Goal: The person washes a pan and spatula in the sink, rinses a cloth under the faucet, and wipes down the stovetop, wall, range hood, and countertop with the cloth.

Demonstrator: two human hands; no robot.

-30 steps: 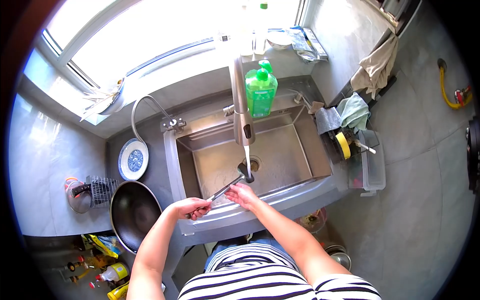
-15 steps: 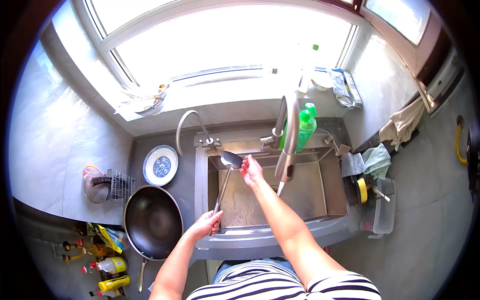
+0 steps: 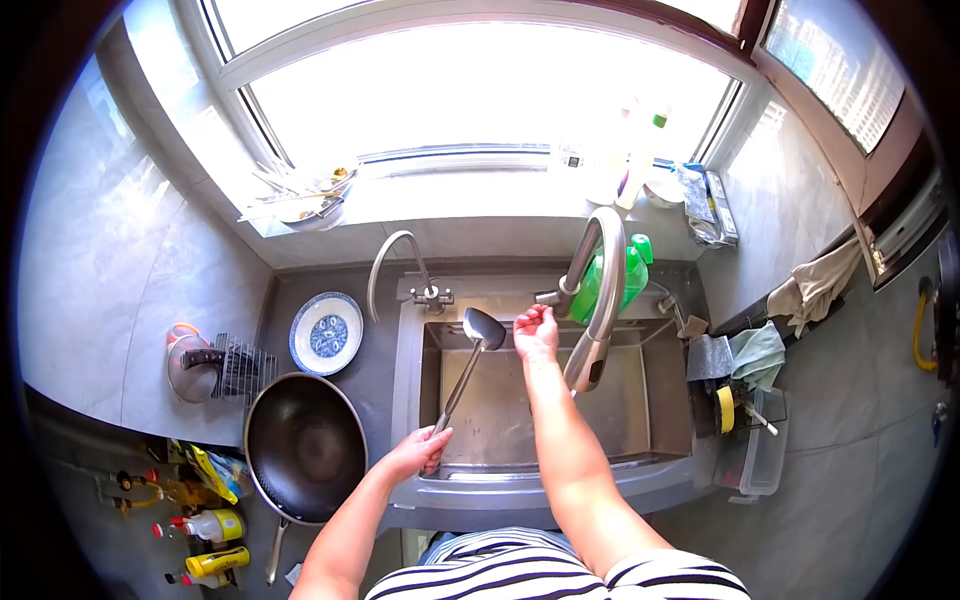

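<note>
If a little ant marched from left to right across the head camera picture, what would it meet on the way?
Wire rack → blue-and-white plate → left hand → black spatula head → right hand → tap spout → beige cloth.

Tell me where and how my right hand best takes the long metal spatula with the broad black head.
Probably midway along the slim metal handle, from the right: it slants bare between the black head and your left hand lower down.
</note>
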